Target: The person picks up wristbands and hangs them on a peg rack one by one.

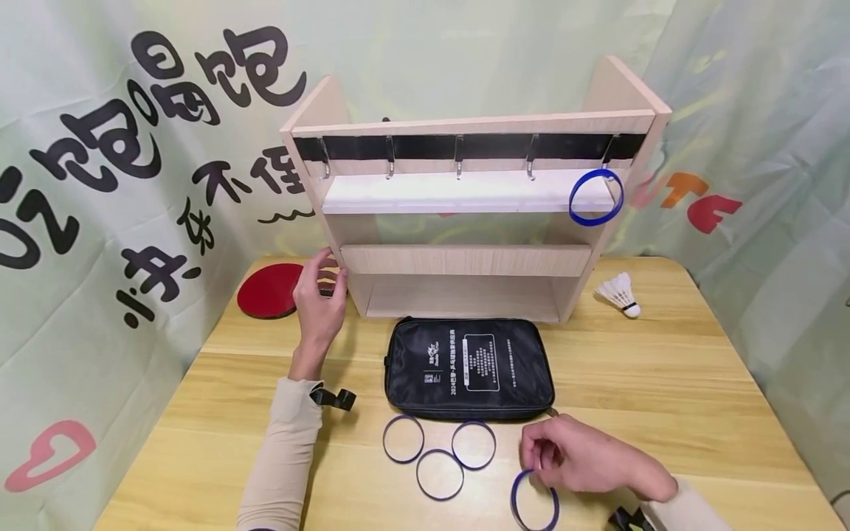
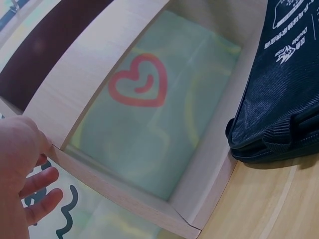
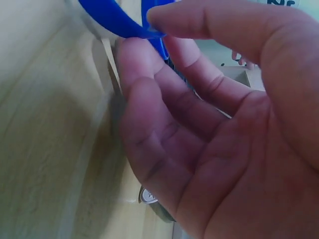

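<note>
On table, near edge: 4 blue rings total, 3 loose in a cluster, 1 in hand.
Right hand: thumb and fingers pinch the fourth ring, which stands tilted with its lower edge at the table; right wrist view shows the fingertips closed on the blue band.
Left hand: fingers relaxed and spread, holding nothing, touching the left wall of the shelf; left wrist view shows the fingers against the wood edge.
Hooks: 5 under the shelf's top rail; 1 more ring hangs on the rightmost one.
Bag: 1 black zip bag, flat between shelf and loose rings.
Paddle: 1 red, behind left hand.
Shuttlecock: 1 white, right of shelf.
</note>
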Demonstrator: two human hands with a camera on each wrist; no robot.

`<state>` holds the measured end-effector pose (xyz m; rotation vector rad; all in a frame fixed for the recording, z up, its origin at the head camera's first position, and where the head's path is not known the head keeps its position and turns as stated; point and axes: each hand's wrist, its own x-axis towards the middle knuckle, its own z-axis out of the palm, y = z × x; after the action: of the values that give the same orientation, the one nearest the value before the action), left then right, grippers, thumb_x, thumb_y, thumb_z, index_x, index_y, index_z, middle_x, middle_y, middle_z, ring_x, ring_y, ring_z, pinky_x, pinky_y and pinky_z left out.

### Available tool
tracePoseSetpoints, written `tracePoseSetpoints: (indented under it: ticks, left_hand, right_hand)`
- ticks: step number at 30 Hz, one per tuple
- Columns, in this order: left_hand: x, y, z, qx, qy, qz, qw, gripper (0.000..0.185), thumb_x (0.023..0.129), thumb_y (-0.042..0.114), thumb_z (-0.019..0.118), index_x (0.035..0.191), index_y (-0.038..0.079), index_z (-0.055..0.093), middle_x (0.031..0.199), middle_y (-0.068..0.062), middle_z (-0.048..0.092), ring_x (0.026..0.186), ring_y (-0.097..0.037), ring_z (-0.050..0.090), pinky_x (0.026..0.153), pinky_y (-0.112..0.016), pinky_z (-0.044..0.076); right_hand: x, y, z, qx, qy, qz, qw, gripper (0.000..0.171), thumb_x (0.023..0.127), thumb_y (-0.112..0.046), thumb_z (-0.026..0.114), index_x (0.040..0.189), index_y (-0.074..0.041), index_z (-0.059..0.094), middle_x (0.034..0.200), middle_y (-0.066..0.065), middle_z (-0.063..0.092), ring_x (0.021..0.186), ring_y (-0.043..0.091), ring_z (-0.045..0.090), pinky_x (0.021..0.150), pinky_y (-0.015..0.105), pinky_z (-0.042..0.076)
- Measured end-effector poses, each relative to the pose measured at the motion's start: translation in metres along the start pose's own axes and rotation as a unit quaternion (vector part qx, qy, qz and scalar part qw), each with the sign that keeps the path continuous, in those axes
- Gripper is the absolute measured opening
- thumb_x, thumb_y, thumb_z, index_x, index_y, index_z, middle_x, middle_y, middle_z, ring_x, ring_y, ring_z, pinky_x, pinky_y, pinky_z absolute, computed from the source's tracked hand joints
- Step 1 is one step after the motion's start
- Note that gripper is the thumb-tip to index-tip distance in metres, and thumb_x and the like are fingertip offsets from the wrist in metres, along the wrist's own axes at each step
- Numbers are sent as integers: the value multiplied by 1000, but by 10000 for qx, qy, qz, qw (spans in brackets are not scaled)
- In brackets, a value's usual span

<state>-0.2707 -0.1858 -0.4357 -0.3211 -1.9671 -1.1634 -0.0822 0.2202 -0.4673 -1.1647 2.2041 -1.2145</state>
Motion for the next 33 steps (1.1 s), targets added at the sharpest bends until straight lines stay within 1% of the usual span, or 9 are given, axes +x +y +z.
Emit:
tracePoseSetpoints:
  ticks: [3,6,14,17,21,23,27,30,33]
  left_hand:
    - [0,1,0,-28,-6,-21,10000,37,92,0,72,129,2,65,107,-21,71,83,-34,70,72,-6,50]
    - [1,-2,-1,-63,-52,-54,10000,38,93,6,73,130,6,65,108,-18,72,84,-32,70,73,-6,51]
    - [2,-6,-2,-49,-139,-51,9999,39,94,12,73,132,10,65,110,-13,73,85,-28,71,70,-43,63]
    - [1,-6,-3,-35,-135,-73,9999,39,94,11,73,132,10,65,110,-14,73,85,-28,71,72,-30,62]
    - [1,-4,-2,-26,-122,-95,9999,39,93,6,73,131,8,65,110,-18,72,85,-32,70,74,-7,51]
    - [1,-1,-1,-19,-98,-76,9999,39,92,2,72,131,5,64,109,-21,71,84,-35,70,74,-3,48]
    - [2,11,-3,6,-42,-36,10000,38,91,-5,71,128,-3,63,107,-26,70,83,-38,69,73,-7,50]
    - [3,22,-5,6,-48,-34,10000,38,90,-7,70,127,-6,63,107,-27,69,83,-37,68,71,-22,59]
    - [3,28,-7,-16,-85,-33,10000,38,90,-6,70,128,-6,63,107,-27,69,83,-37,68,72,-22,59]
  right_hand:
    - [1,3,-2,231,20,-91,9997,26,82,8,73,92,-15,65,80,-3,66,72,-11,54,55,17,54]
    - [2,5,-6,597,26,-133,9981,23,85,6,73,97,-13,67,83,0,69,73,-8,57,54,19,54]
    - [1,11,-15,1626,117,2,9866,16,92,1,70,105,-7,65,90,12,71,78,4,67,61,28,61]
    - [1,11,-18,1849,174,82,9826,15,93,-1,70,106,-6,64,93,17,71,79,9,69,64,29,61]
    - [1,10,-25,1816,349,115,9827,16,93,-2,70,107,-6,64,95,19,70,82,13,70,70,30,62]
    - [2,7,-31,1705,489,115,9841,16,93,-2,71,106,-5,64,95,18,70,83,12,71,72,29,62]
    - [2,-1,-47,1440,965,156,9847,15,92,0,71,104,-5,65,95,12,71,83,14,71,74,29,62]
    - [5,-7,-58,1335,1370,245,9812,16,90,3,72,102,-5,66,95,5,72,84,14,71,73,28,61]
    - [9,-12,-65,1231,1776,259,9760,17,89,6,72,102,-3,66,95,1,73,85,13,71,73,26,61]
